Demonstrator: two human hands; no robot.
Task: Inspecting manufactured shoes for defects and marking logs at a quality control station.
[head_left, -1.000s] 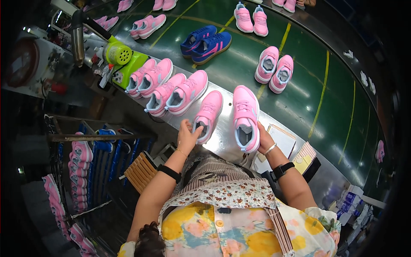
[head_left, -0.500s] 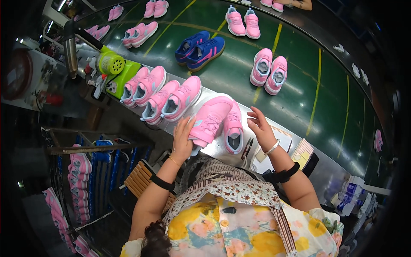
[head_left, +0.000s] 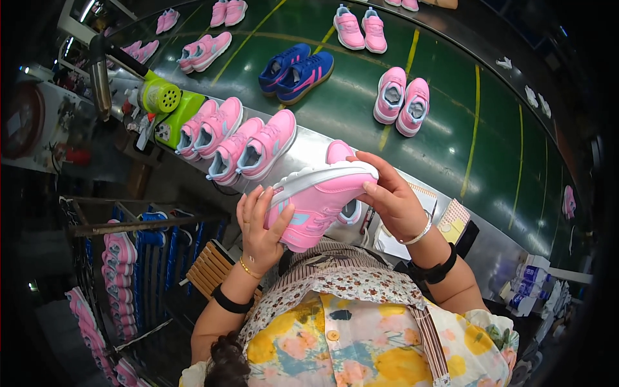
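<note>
Hands grasp one pink sneaker point(head_left: 320, 200) tipped on its side: left hand point(head_left: 261, 227) clasps its front end, right hand point(head_left: 391, 197) pinches the heel. One more pink shoe point(head_left: 342, 161) lies just behind. Beyond the grip, on the green belt point(head_left: 451, 122), sit four pink pairs and one blue pair point(head_left: 296, 69).

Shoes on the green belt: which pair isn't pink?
The blue pair, near the belt's middle, with pink stripes on the sides. Every other pair on the green belt is pink, like the shoe held in both hands.

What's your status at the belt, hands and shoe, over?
Left hand and right hand both grip one pink shoe, tipped on its side. Second pink shoe lies behind it on the ledge. Nothing blocking.
</note>
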